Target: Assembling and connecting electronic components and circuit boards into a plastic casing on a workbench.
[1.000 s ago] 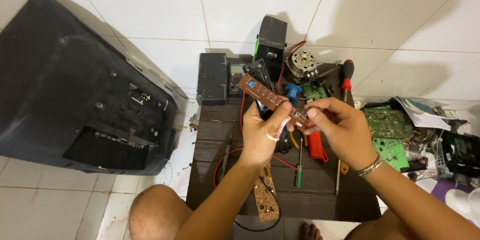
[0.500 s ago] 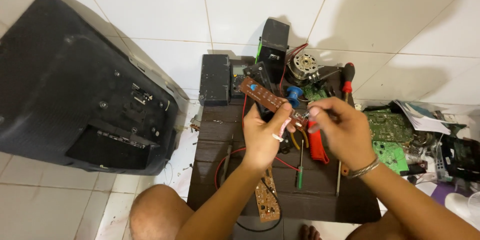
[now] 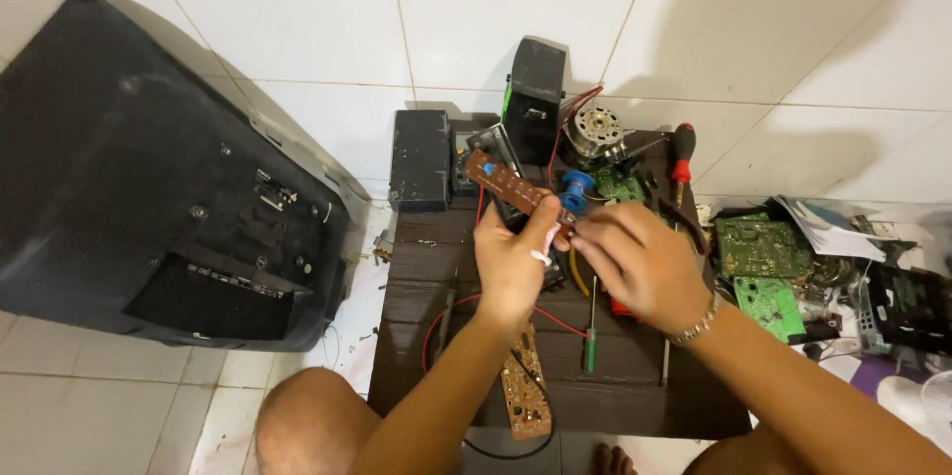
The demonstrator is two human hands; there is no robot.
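Narrow brown circuit board point(image 3: 508, 189) held above the dark work table point(image 3: 635, 406).
Left hand point(image 3: 516, 262) grips its lower end; right hand point(image 3: 643, 262) has moved in closer, fingertips pinching at that same end.

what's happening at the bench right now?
A person sits at a small dark wooden table crowded with electronics parts. Their left hand grips a long narrow brown circuit board, held up over the table. The right hand pinches at the board's near end. A green-handled screwdriver lies below, untouched.
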